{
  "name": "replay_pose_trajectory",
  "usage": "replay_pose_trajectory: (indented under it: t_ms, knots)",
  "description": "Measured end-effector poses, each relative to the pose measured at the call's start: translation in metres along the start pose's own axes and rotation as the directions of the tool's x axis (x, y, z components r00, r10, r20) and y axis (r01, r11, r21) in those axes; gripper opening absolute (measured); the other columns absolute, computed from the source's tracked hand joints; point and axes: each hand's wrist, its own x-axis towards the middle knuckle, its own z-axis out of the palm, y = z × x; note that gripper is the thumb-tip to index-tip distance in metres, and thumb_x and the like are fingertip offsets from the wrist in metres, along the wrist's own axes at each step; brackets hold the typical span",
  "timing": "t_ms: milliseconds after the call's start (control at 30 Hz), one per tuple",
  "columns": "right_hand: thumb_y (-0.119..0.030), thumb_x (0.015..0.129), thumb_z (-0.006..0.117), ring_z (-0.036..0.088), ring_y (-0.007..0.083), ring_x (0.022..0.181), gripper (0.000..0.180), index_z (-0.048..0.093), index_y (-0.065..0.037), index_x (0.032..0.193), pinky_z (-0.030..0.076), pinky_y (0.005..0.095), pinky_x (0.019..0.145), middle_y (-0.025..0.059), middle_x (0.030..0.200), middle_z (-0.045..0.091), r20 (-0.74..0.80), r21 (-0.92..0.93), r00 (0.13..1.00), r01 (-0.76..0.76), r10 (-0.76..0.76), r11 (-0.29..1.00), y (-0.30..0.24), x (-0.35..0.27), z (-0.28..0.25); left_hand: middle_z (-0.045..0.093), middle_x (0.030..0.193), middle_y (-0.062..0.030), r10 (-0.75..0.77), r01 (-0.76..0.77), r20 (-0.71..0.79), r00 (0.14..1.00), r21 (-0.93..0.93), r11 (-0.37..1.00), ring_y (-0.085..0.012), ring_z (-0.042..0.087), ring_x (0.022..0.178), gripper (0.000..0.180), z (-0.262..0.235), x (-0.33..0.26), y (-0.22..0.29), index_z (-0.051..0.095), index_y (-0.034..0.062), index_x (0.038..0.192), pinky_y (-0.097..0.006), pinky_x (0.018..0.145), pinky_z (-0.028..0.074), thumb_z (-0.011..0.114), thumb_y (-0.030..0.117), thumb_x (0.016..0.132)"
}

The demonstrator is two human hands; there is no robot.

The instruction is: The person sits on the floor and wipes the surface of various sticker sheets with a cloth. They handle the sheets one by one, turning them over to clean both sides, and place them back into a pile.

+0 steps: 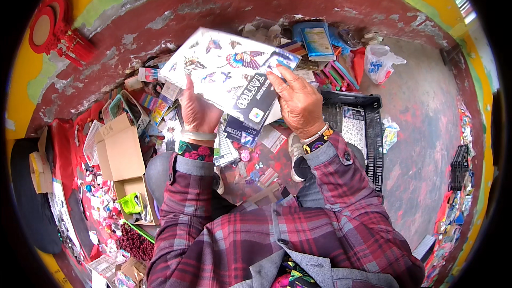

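Observation:
Tilted in front of me is a white tattoo sheet [224, 66] printed with colourful butterflies, with a dark label strip along one side. My left hand [200, 109] holds its near left edge, thumb up against the edge and part of the palm showing. Its other fingers are partly hidden behind the sheet. On the right, my right hand [300, 101] has its fingertips on the dark strip near the right corner; its thumb is hidden. Just below the held sheet lies another dark-labelled packet [242, 130]. Whether more sheets are stacked under the held one, I cannot tell.
A black plastic crate [377, 152] on the right holds a patterned sheet [354, 122]. An open cardboard box [121, 152] stands left, beside white baskets [92, 144]. Packets and loose trinkets litter the floor. A plastic bag [380, 64] lies near the far wall.

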Motion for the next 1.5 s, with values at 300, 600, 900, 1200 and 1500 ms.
replay_pose_trajectory:
  t_ms: [300,600,900,1200,1500]
  knots:
    - [0.002,0.075,0.06,0.062,0.0274,0.098,0.042,0.062,-0.009,0.115,0.051,0.0336,0.082,0.0117,0.12,0.058,-0.059,0.169,0.995,-0.074,0.085,0.983,-0.004,-0.001,0.01,0.054,0.124,-0.0146,0.101,-0.088,-0.155,0.983,0.09,0.992,-0.029,0.051,0.116,0.035,-0.016,0.0,0.009,0.047,-0.0013,0.125,-0.047,0.101,0.037,0.049,0.014,0.094]
    - [-0.021,0.088,0.065,0.059,0.0103,0.092,0.041,0.054,0.004,0.119,0.045,0.0222,0.083,0.0056,0.104,0.063,0.746,0.655,0.586,-0.73,0.316,-0.193,0.009,-0.003,0.01,0.054,0.125,-0.0155,0.146,-0.142,-0.091,0.985,0.057,0.988,-0.0301,0.051,0.116,0.037,-0.02,0.001,0.016,0.044,-0.0024,0.127,-0.048,0.101,0.037,0.047,0.016,0.095]
    - [-0.015,0.092,0.058,0.061,0.0119,0.087,0.022,0.061,0.002,0.104,0.047,0.025,0.08,0.0071,0.098,0.066,0.838,0.523,0.535,-0.738,0.101,-0.426,0.005,-0.009,0.017,0.054,0.125,-0.0161,0.062,-0.062,-0.057,0.996,0.006,0.998,-0.0291,0.051,0.116,0.036,-0.022,-0.001,0.008,0.045,-0.0037,0.126,-0.047,0.102,0.037,0.048,0.012,0.094]
    - [-0.018,0.091,0.059,0.059,0.0092,0.077,0.02,0.064,0.001,0.093,0.047,0.0234,0.071,0.0036,0.088,0.066,0.861,0.507,0.477,-0.794,0.175,-0.334,0.013,-0.021,0.025,0.057,0.12,-0.0158,0.04,-0.038,-0.053,0.998,0.055,0.998,-0.0304,0.053,0.113,0.035,-0.02,-0.003,0.003,0.05,-0.0024,0.122,-0.048,0.101,0.037,0.053,0.014,0.091]
    - [-0.014,0.087,0.065,0.063,0.0167,0.057,0.019,0.054,-0.006,0.074,0.051,0.0271,0.054,0.0087,0.065,0.064,0.843,0.516,0.387,-0.778,0.373,-0.359,0.009,-0.02,0.023,0.053,0.126,-0.0117,0.326,-0.311,-0.047,0.944,0.199,0.929,-0.0258,0.052,0.115,0.042,0.003,0.0,0.025,0.042,0.0021,0.13,-0.044,0.101,0.038,0.051,0.008,0.089]
